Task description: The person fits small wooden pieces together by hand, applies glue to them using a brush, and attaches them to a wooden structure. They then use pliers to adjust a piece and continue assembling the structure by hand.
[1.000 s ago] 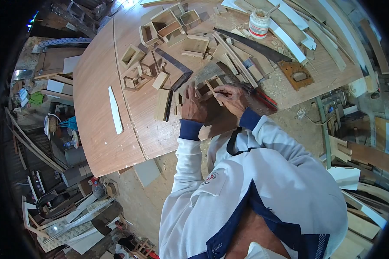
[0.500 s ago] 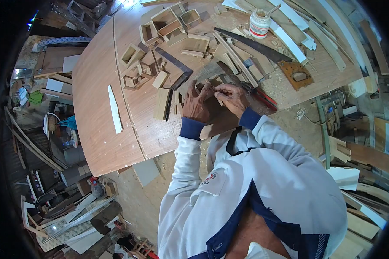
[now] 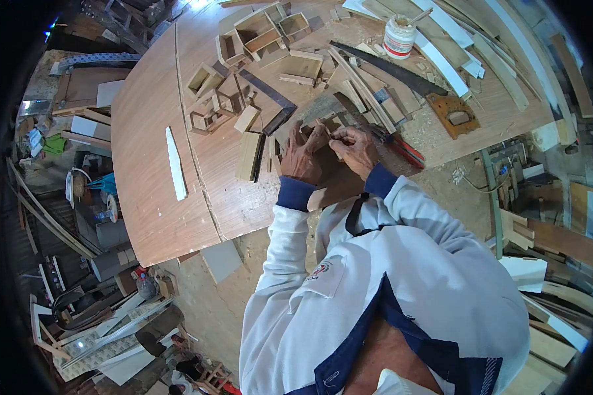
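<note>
At the front edge of the wooden table [image 3: 158, 197], my left hand [image 3: 301, 157] bends its fingers over a small wooden piece [image 3: 320, 126]. My right hand [image 3: 356, 153] is close beside it on the right, thumb and forefinger pinched at the same small work; what lies between them is too small to tell. Left of my left hand lie a wooden block [image 3: 248, 157] and thin strips. A dark metal square [image 3: 280, 112] rests just beyond. To the right of my right hand is a red-handled tool [image 3: 407, 151].
Small wooden boxes [image 3: 257, 33] stand at the back. A handsaw [image 3: 451, 113] lies at the right, with a white glue jar [image 3: 398, 38] behind it. A white strip [image 3: 175, 163] lies on the left, and long curved boards [image 3: 507, 72] at the far right.
The view has shifted slightly, so the table items appear a little to the right. Both hands stay together at the same place, with only slight finger movement.
</note>
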`<state>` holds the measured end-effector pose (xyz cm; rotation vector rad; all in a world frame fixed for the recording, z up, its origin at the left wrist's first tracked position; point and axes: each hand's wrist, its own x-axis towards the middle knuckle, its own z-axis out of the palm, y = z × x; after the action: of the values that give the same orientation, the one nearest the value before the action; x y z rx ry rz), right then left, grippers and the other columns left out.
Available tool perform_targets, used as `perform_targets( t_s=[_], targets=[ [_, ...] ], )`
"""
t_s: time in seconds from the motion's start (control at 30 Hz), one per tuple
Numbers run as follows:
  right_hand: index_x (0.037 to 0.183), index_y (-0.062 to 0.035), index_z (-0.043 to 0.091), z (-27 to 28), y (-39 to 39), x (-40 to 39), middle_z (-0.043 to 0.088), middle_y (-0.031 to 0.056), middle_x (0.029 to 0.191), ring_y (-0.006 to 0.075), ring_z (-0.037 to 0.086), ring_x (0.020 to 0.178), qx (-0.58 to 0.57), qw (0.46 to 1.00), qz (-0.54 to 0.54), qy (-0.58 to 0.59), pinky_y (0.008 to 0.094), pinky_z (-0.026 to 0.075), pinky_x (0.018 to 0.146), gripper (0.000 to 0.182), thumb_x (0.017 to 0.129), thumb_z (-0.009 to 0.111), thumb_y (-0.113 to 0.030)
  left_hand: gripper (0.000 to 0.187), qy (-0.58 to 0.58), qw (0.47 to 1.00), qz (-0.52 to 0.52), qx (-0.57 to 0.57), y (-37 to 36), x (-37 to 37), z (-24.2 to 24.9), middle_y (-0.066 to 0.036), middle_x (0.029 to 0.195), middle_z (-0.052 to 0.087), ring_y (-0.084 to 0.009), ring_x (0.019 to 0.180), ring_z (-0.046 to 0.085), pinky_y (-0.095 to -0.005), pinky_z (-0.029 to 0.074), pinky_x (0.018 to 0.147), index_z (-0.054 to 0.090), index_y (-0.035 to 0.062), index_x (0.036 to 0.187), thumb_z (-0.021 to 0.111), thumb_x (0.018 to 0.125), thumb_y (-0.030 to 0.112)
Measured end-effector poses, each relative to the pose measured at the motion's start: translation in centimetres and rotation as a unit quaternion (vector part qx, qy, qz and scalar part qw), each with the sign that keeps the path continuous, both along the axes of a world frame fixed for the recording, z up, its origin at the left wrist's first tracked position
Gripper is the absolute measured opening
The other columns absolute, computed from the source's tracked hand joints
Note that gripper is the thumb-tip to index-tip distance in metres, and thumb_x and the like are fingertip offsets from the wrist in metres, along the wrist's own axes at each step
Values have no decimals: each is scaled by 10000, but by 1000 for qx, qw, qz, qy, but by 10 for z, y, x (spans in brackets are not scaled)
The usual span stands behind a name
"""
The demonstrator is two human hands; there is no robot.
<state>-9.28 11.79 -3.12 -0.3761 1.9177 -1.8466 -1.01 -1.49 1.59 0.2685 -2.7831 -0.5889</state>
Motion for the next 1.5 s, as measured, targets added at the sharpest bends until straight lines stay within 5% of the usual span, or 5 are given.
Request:
perform_targets(
  t_s=[0.53, 0.63, 0.7, 1.07, 1.5],
  targets=[
    [873, 27, 640, 10, -2, 3, 666, 101, 823, 142, 620, 735, 18, 999, -9, -38, 279, 504, 682, 208, 774, 669, -153, 504, -16, 1000, -12, -24, -5, -1, -6, -207, 1225, 498, -368, 1138, 488, -399, 458, 922, 571, 179, 1252, 571, 759, 76],
    [898, -10, 625, 8, -4, 4, 584, 6, 685, 55, 486, 537, -6, 1000, -14, -10, 225, 397, 477, 141, 802, 659, -107, 501, -13, 1000, -9, 21, -4, -2, -2, -162, 1202, 484, -374, 1051, 522, -431, 461, 887, 592, 199, 1222, 526, 753, 34],
    [867, 23, 642, 11, -2, 3, 667, 88, 821, 138, 623, 741, 15, 999, -11, -33, 276, 500, 682, 195, 774, 661, -149, 498, -13, 1000, -13, 24, -4, -3, -1, -156, 1189, 489, -370, 1048, 523, -427, 462, 883, 592, 198, 1219, 523, 755, 33],
    [846, 14, 641, 19, -2, 5, 664, 65, 806, 119, 607, 723, 23, 999, -19, -42, 263, 487, 677, 172, 779, 656, -144, 533, 8, 999, -11, 29, -5, -3, 3, -137, 1076, 537, -322, 1034, 534, -397, 468, 873, 608, 189, 1212, 570, 720, -12],
    [806, 6, 643, 13, -3, 5, 662, 69, 763, 127, 608, 689, 14, 999, -32, -21, 280, 493, 656, 152, 755, 646, -137, 927, 61, 985, 42, 154, -8, 3, 0, -274, 1281, 466, -417, 1143, 502, -412, 452, 929, 61, -2, 1454, 626, 720, -23]
  ],
)
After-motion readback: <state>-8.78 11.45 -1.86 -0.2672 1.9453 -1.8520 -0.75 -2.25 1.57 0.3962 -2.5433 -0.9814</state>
